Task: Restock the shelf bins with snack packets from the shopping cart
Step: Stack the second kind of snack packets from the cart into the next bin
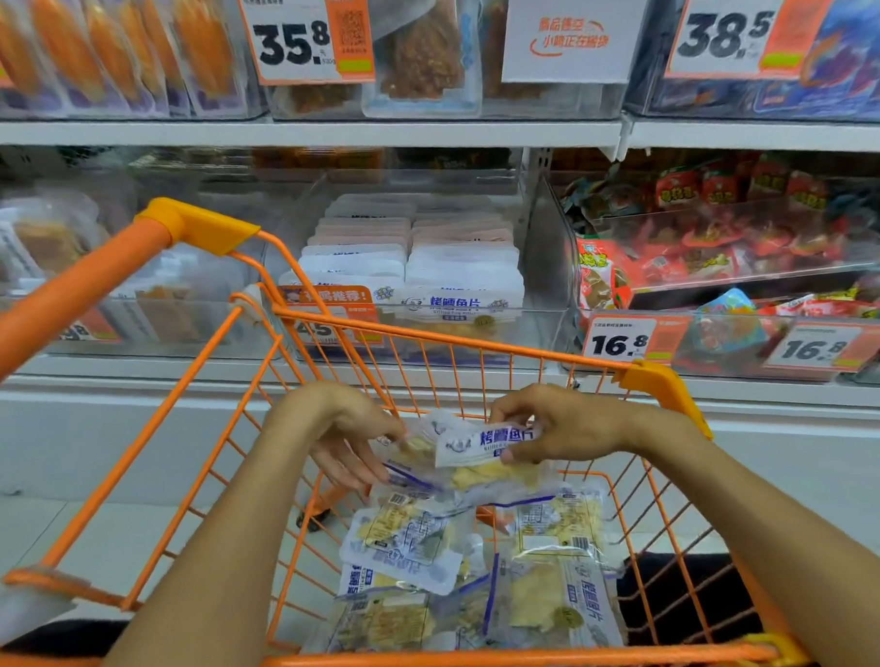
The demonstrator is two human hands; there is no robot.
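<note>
While our right hand pinches the white header of a snack packet between thumb and fingers, our left hand touches that packet's other end with loosely straightened fingers. We hold it above the loose packets lying in the orange shopping cart, just below our grip. Beyond the cart's far rim, past our knuckles, stands the clear shelf bin stacked with matching packets; the wire rim lies between our hands and that bin.
</note>
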